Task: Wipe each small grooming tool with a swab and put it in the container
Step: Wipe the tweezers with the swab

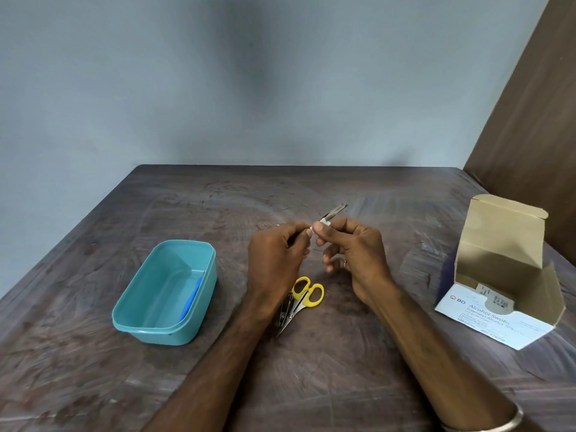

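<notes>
Above mid-table (358, 194), both hands (277, 254) (358, 251) pinching tweezers (336, 211), swab (324, 222)

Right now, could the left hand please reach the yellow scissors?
Probably not at once: the left hand grips the metal tool. The yellow scissors lie uncovered just beside its wrist, so once freed, yes.

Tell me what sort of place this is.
Probably a plain room at home or a small workspace, not a clinic: a worn dark wooden table against a bare blue-grey wall, holding only a teal plastic container and an opened alcohol swab box.
</notes>
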